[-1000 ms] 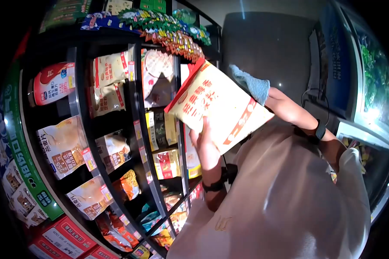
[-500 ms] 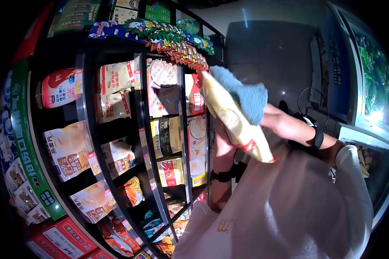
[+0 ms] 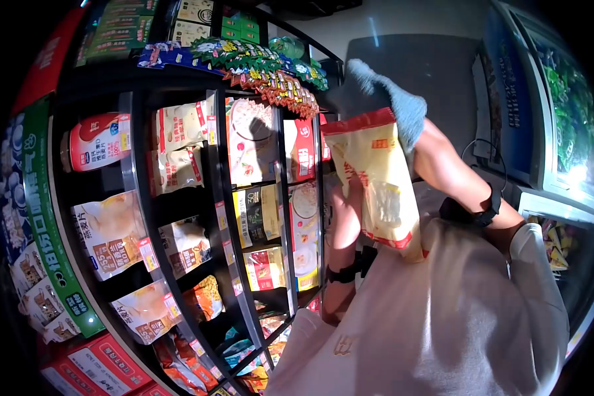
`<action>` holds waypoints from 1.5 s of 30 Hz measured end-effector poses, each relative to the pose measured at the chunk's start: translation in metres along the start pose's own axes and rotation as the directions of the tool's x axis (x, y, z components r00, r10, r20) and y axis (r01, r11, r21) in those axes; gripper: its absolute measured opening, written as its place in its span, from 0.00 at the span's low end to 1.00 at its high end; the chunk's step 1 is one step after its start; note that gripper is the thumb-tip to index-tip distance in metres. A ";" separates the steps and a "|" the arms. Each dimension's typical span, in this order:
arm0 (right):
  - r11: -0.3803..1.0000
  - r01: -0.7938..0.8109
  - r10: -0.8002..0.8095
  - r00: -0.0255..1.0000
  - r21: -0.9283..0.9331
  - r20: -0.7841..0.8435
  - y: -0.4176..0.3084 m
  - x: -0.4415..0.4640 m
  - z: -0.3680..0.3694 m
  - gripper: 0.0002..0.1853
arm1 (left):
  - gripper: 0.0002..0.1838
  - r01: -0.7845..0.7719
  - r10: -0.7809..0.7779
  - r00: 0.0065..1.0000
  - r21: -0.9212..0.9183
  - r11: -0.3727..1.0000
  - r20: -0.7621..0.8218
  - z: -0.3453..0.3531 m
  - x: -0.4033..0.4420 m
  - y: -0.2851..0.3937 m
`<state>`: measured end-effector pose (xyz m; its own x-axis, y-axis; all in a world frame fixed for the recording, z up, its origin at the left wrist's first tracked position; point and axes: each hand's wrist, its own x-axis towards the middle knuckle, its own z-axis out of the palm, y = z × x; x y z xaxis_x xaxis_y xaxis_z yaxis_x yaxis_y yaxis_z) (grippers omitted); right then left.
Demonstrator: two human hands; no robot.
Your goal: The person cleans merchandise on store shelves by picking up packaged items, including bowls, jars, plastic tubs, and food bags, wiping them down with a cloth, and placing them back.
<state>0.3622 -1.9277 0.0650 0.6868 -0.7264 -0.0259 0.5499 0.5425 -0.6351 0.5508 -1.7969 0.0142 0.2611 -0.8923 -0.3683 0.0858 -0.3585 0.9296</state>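
Note:
My left hand [image 3: 347,214] grips a cream bag with red ends [image 3: 384,178] by its left edge, thumb on the printed face. The bag hangs tilted in front of my shirt, its broad face toward me. My right hand [image 3: 424,142] is mostly hidden by a grey-blue cloth [image 3: 402,105], which it holds beside the upper right of the bag. Whether the cloth touches the bag I cannot tell. To the left of the bag is a rack of packaged foods [image 3: 296,148].
Black shelves carry oatmeal bags [image 3: 109,231], a red canister [image 3: 99,142] and other packets. Green and red hanging strips [image 3: 270,82] project from the rack. Red boxes [image 3: 96,369] stand at the lower left. A glass-fronted fridge [image 3: 567,125] is on the right, beyond the dark floor [image 3: 383,53].
The bag has turned from nearly edge-on to show its broad printed face. My right hand with the cloth has moved from against the bag's side slightly up and right.

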 end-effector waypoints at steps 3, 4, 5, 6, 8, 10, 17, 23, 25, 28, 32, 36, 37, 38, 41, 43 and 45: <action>0.999 0.022 -0.023 0.999 -0.036 -0.024 -0.009 -0.013 0.008 0.22 | 0.23 -0.068 0.072 0.990 0.033 0.997 -0.125 0.013 0.001 0.016; 0.990 0.045 -0.049 0.998 -0.132 -0.026 -0.009 -0.018 0.010 0.21 | 0.21 -0.117 0.119 0.967 0.024 0.993 -0.226 0.020 0.001 0.025; 0.972 0.066 -0.074 0.997 -0.227 -0.028 -0.010 -0.023 0.012 0.20 | 0.20 -0.110 0.120 0.963 0.052 0.993 -0.243 0.017 -0.001 0.033; 0.941 0.120 -0.136 0.990 -0.318 -0.029 -0.013 -0.029 0.014 0.20 | 0.21 -0.101 0.117 0.962 0.076 0.992 -0.247 0.013 0.000 0.037; 0.867 0.200 -0.247 0.968 -0.456 -0.045 -0.025 -0.036 0.015 0.21 | 0.19 -0.189 0.251 0.938 0.252 0.949 -0.241 0.006 0.004 0.043; 0.544 0.373 -0.484 0.871 -0.752 0.081 -0.035 -0.041 0.010 0.20 | 0.15 -0.172 0.328 0.888 0.427 0.888 -0.324 0.020 -0.003 0.065; -0.078 0.325 -0.181 0.925 -0.942 0.334 -0.036 -0.032 0.018 0.19 | 0.13 -0.300 0.449 0.869 0.502 0.811 -0.207 0.035 0.014 0.064; -0.173 0.453 -0.213 0.850 -0.874 0.483 0.001 -0.036 0.005 0.23 | 0.14 -0.338 0.455 0.864 0.420 0.842 -0.217 0.040 0.029 0.073; -0.075 0.465 -0.232 0.852 -0.882 0.469 -0.002 -0.024 0.002 0.23 | 0.15 -0.322 0.431 0.865 0.374 0.870 -0.257 0.043 0.019 0.078; -0.043 0.382 -0.329 0.867 -0.923 0.374 0.002 -0.005 -0.006 0.24 | 0.16 -0.276 0.453 0.862 0.538 0.797 -0.228 0.059 -0.008 0.090; -0.183 0.379 -0.233 0.880 -0.907 0.414 -0.002 -0.003 0.003 0.24 | 0.17 -0.301 0.441 0.854 0.430 0.851 -0.274 0.051 -0.016 0.081; -0.104 0.623 -0.206 0.749 -0.775 0.629 0.028 -0.018 0.018 0.25 | 0.19 -0.254 0.353 0.783 0.254 0.933 -0.512 0.029 -0.019 0.078; -0.103 0.630 -0.200 0.745 -0.769 0.637 0.030 -0.016 0.015 0.25 | 0.21 -0.295 0.392 0.741 0.260 0.920 -0.546 0.025 -0.019 0.082; -0.056 0.691 -0.183 0.703 -0.721 0.687 0.032 -0.013 0.013 0.25 | 0.25 -0.273 0.322 0.760 0.172 0.946 -0.565 0.019 -0.023 0.088; 0.071 0.686 -0.192 0.722 -0.724 0.665 0.029 0.000 0.006 0.24 | 0.33 -0.354 0.322 0.691 0.086 0.931 -0.647 0.018 -0.035 0.102; 0.322 0.493 -0.085 0.865 -0.808 0.494 0.024 0.009 -0.007 0.21 | 0.32 -0.381 0.252 0.651 -0.021 0.924 -0.716 0.021 -0.043 0.100; 0.677 0.246 0.051 0.925 -0.694 0.378 0.026 0.008 -0.005 0.20 | 0.31 -0.420 0.212 0.727 -0.179 0.889 -0.654 0.025 -0.053 0.096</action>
<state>0.3793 -1.9218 0.0443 0.8426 -0.4845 0.2351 0.2114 -0.1041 -0.9719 0.5209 -1.7913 0.1221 0.8363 -0.5451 -0.0597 0.1391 0.1055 0.9846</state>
